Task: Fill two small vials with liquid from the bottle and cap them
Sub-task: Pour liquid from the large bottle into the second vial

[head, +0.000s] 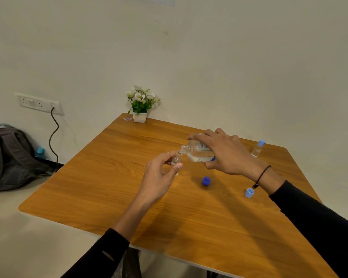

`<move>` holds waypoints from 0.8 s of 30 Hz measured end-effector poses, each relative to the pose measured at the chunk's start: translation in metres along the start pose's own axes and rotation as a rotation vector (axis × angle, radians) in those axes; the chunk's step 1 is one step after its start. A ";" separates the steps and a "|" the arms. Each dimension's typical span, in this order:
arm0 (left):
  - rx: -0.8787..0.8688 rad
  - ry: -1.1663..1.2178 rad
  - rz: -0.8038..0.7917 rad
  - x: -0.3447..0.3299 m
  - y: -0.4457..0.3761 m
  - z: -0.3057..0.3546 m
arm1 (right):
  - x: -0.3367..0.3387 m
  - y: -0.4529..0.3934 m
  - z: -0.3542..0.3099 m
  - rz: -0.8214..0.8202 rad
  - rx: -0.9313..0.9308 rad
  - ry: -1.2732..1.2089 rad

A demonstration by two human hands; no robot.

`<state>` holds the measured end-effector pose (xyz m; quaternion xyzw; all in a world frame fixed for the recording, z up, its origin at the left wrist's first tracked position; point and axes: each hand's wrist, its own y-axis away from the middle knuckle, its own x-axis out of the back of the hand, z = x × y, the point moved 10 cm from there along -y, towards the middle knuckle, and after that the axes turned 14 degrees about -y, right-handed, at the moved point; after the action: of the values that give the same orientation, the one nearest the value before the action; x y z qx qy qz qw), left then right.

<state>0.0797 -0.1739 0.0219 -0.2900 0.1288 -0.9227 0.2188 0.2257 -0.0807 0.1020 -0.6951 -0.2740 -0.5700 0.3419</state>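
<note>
**A:** In the head view, what were the hands doing?

**B:** Right of the frame's centre, the right hand [227,152] was wrapped around the clear bottle [198,152], fingers curled over its top, thumb underneath. The bottle lay tipped nearly on its side, neck pointing toward frame left, with liquid pooled along its lower side.

**A:** And the left?

**B:** The left hand [161,173], just left of centre, pinched an open small vial [176,159] between thumb and fingers. The vial stood roughly upright above the wooden table [113,187], its mouth right at the bottle's neck. Whether liquid was crossing, I couldn't tell.

**A:** Where was the other vial?

**B:** At the right of the frame, standing upright on the table with a light blue cap on: the capped vial [257,148], well apart from both hands.

**A:** Any loose caps?

**B:** Two, both on the table. A dark blue cap [206,180] lay below the bottle, near centre. A light blue cap [249,192] lay on its side further right, just beside the right wrist, which wore a dark cord bracelet [261,176].

**A:** Anything else?

**B:** A white pot of flowers [140,105] at the table's far edge, upper centre; a grey backpack [10,157] on the floor at frame left, under a wall socket [38,104] with a cable hanging from it.
</note>
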 end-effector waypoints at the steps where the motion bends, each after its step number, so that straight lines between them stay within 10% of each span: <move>1: 0.002 0.001 -0.003 0.000 0.000 0.000 | 0.000 0.000 0.000 0.001 0.001 0.000; 24: -0.036 -0.007 0.014 0.003 -0.002 0.003 | -0.005 0.005 0.000 0.042 -0.018 -0.105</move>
<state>0.0784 -0.1743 0.0265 -0.2964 0.1468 -0.9176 0.2205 0.2284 -0.0837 0.0960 -0.7328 -0.2716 -0.5278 0.3327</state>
